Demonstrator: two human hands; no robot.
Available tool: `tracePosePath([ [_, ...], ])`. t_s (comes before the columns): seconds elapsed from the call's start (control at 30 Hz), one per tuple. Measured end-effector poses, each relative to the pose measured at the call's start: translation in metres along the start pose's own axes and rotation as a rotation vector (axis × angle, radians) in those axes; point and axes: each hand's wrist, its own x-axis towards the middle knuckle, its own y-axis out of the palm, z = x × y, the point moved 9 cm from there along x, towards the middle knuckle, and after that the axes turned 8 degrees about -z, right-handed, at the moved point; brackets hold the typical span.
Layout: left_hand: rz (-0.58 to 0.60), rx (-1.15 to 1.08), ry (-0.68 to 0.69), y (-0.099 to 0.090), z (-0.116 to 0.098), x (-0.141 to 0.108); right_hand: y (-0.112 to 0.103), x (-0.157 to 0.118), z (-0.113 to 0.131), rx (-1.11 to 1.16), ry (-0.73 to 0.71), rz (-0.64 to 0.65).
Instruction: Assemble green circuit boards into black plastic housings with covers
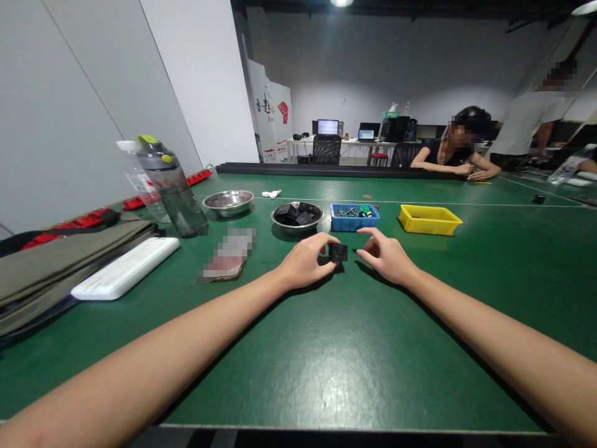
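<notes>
Between the thumb and fingers of my left hand (308,260) is a small black box-like plastic part (338,252), held just over the green table (354,348). Its near face shows small openings too fine to make out. My right hand (385,256) is a short way to the right of the part, thumb and index finger apart, with nothing between them. Behind my left hand stands a round metal bowl (297,229) heaped with similar black parts (298,214). A blue tray (355,223) beyond the hands holds green circuit boards (364,211) and small metal pieces.
A yellow tray (430,228) stands right of the blue one. To the left are another metal bowl (228,204), a phone (228,256), a grey bottle (175,193), a clear bottle (147,186), a white power bank (125,269) and a bag (60,258). A person (459,146) leans on the far edge.
</notes>
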Motion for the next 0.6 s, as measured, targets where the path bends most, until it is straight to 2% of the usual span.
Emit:
tracePosePath([
  [0.13, -0.024, 0.002, -0.002, -0.002, 0.0, 0.001, -0.012, 0.019, -0.031, -0.198, 0.021, -0.205],
  [0.2, -0.031, -0.018, -0.013, -0.003, 0.0, 0.0, -0.017, 0.028, -0.046, -0.275, 0.042, -0.263],
  [0.4, 0.002, -0.122, -0.088, 0.0, 0.002, -0.002, -0.017, 0.041, -0.077, -0.312, 0.109, -0.246],
  [0.6, 0.037, -0.146, -0.071, 0.003, 0.0, -0.002, -0.017, 0.041, -0.08, -0.274, 0.084, -0.215],
])
